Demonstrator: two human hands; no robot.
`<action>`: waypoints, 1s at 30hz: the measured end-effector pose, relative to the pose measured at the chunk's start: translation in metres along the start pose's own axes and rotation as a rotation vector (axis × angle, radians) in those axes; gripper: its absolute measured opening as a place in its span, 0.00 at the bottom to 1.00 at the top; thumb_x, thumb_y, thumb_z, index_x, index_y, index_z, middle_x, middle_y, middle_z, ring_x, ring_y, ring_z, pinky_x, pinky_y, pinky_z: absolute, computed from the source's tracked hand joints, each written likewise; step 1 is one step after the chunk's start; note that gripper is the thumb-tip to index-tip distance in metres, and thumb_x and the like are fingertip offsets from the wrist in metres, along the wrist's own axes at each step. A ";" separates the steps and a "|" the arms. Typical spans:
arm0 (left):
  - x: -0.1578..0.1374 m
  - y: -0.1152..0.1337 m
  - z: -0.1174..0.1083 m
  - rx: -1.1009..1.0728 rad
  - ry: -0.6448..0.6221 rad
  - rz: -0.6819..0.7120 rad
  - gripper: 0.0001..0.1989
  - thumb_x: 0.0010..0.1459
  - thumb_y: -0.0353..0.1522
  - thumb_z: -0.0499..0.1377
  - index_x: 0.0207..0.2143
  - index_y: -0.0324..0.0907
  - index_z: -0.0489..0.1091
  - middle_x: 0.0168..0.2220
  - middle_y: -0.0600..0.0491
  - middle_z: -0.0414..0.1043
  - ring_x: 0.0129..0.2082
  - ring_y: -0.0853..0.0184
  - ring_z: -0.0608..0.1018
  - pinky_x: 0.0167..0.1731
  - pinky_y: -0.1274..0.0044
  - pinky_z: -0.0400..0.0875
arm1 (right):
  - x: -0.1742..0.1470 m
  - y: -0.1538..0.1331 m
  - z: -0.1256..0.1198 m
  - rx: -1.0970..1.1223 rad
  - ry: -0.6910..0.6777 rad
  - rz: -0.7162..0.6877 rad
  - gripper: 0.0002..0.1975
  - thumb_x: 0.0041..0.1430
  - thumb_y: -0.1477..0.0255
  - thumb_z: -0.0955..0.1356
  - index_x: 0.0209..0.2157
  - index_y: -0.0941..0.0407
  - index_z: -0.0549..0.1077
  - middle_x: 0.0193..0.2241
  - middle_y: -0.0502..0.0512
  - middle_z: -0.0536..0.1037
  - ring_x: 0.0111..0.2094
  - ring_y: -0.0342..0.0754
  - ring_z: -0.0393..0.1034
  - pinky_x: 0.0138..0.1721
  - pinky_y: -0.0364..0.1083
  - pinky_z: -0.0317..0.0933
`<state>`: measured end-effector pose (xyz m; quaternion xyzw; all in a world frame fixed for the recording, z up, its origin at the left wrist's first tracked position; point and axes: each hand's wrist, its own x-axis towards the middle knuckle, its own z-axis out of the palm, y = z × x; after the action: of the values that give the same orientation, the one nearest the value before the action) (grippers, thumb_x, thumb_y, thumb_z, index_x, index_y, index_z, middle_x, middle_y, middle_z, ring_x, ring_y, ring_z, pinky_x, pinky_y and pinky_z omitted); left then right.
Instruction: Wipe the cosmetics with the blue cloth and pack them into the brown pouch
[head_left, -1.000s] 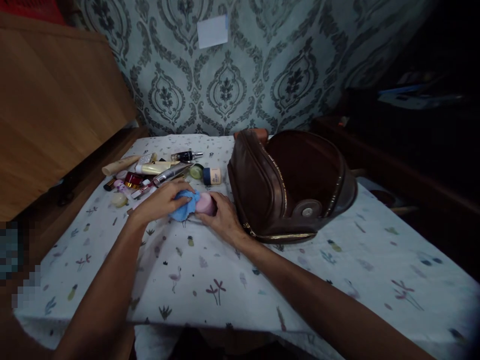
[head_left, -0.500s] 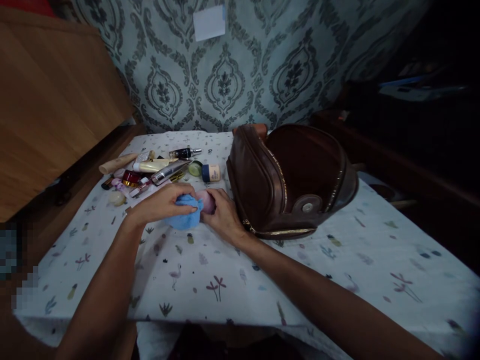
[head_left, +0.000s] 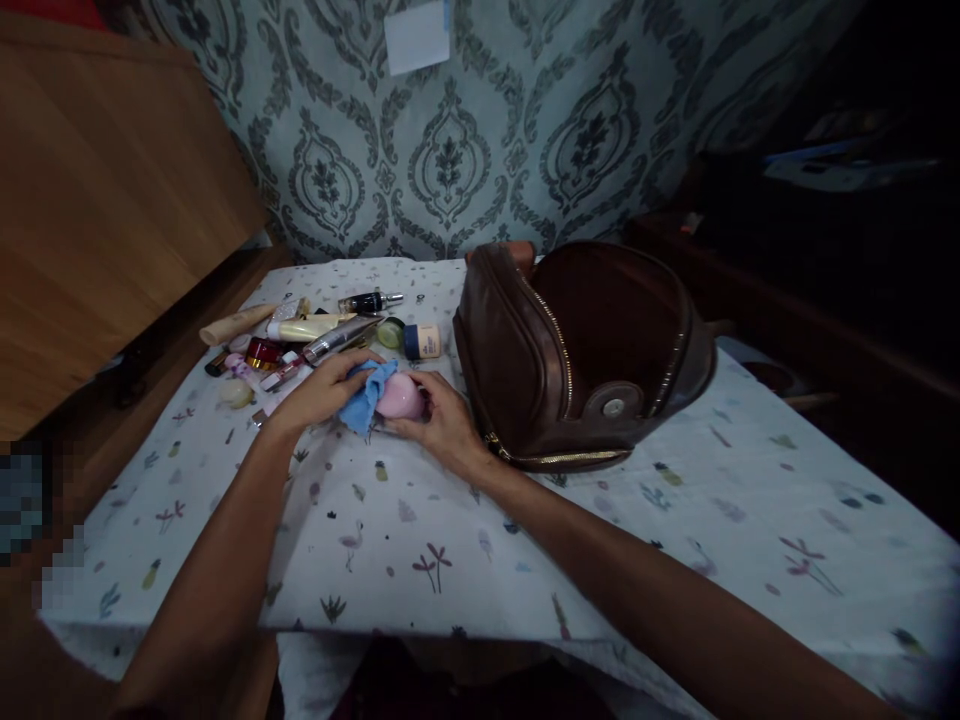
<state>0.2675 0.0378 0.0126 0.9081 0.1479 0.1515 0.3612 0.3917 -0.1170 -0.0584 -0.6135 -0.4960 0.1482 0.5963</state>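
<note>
Just above the tablecloth, my right hand [head_left: 442, 420] grips a round pink container [head_left: 403, 397] from its right side, thumb below and fingers behind. What kind of container it is I cannot make out. My left hand [head_left: 326, 388] is closed on a bunched blue cloth [head_left: 366, 398], which touches the container's left side. To the right of my right hand stands a brown leather bag [head_left: 517, 370], its zipped top gaping and its inside dark. Behind my hands are a jar with a dark blue lid [head_left: 422, 342] and a round green container [head_left: 391, 333].
Several cosmetics lie at the table's left: a silver tube [head_left: 341, 338], a cream tube [head_left: 304, 329], a red jar [head_left: 263, 353] and a dark bottle [head_left: 369, 302]. A wooden panel [head_left: 112, 200] rises at left. Patterned wallpaper [head_left: 450, 180] backs the table.
The blue cloth has shifted up and is more bunched, off the container's front. More of the pink container shows now, turned toward me. The bag and cosmetics have stayed put.
</note>
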 end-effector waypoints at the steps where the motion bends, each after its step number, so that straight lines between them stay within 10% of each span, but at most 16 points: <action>1: 0.000 -0.002 0.000 -0.032 -0.011 -0.025 0.21 0.59 0.48 0.55 0.42 0.40 0.74 0.44 0.48 0.77 0.46 0.59 0.75 0.49 0.69 0.70 | 0.000 0.000 0.001 0.056 0.011 0.023 0.28 0.45 0.70 0.78 0.48 0.54 0.70 0.47 0.56 0.74 0.49 0.53 0.71 0.51 0.51 0.66; 13: -0.004 0.010 -0.002 -0.187 -0.138 -0.158 0.21 0.53 0.49 0.61 0.36 0.40 0.72 0.31 0.56 0.71 0.29 0.68 0.71 0.29 0.78 0.67 | 0.001 0.002 0.008 0.411 0.165 0.214 0.29 0.50 0.63 0.74 0.52 0.53 0.65 0.50 0.58 0.74 0.47 0.53 0.73 0.44 0.50 0.73; 20: -0.005 0.017 -0.002 -0.154 -0.221 -0.140 0.18 0.51 0.45 0.64 0.36 0.40 0.74 0.31 0.56 0.73 0.30 0.68 0.73 0.32 0.78 0.69 | 0.002 0.009 0.004 0.238 0.224 0.144 0.37 0.54 0.65 0.73 0.63 0.59 0.61 0.63 0.66 0.66 0.64 0.57 0.61 0.66 0.57 0.55; 30: -0.008 0.035 0.000 -0.107 -0.185 -0.080 0.15 0.50 0.44 0.65 0.33 0.40 0.74 0.29 0.57 0.72 0.30 0.68 0.72 0.31 0.78 0.67 | -0.004 0.008 -0.003 -0.070 0.142 -0.015 0.35 0.55 0.75 0.69 0.64 0.55 0.59 0.59 0.65 0.67 0.61 0.56 0.63 0.59 0.55 0.64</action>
<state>0.2661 0.0106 0.0360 0.8910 0.1419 0.0602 0.4270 0.3954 -0.1208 -0.0663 -0.6392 -0.4619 0.0824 0.6093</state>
